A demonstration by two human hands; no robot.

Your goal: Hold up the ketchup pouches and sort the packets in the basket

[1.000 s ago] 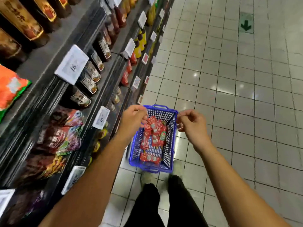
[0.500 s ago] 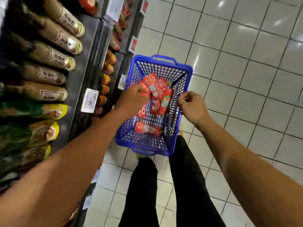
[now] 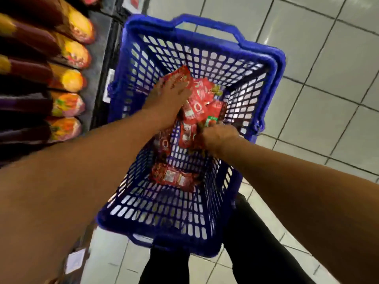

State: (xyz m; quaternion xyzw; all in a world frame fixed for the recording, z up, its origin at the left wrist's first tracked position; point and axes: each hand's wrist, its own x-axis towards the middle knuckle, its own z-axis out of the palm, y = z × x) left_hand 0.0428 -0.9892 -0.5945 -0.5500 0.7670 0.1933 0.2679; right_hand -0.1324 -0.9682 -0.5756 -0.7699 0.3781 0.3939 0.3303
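On the left stands the shelf (image 3: 98, 64) with dark packets whose yellow and orange ends (image 3: 67, 79) point to the aisle; they are blurred and I cannot read them. Beside it the blue plastic basket (image 3: 264, 58) sits low over the tiled floor (image 3: 328, 95), just in front of the person's black trousers (image 3: 252, 242).

The left hand (image 3: 170, 99) is inside the basket, and its fingers lie rather flat and spread upon the red sachets (image 3: 196, 101), which are piled toward the far end. More to the right, the right hand (image 3: 219, 136) has its fingers curled down into the near edge of the same pile; it seems to pinch one sachet, but the picture is too blurred to be sure. One more red sachet (image 3: 172, 177) lies apart, nearer to the person.

I judge the step is sorting or gathering the sachets inside the basket. The next move probably needs a firm grasp on the slippery pile so nothing slides out.
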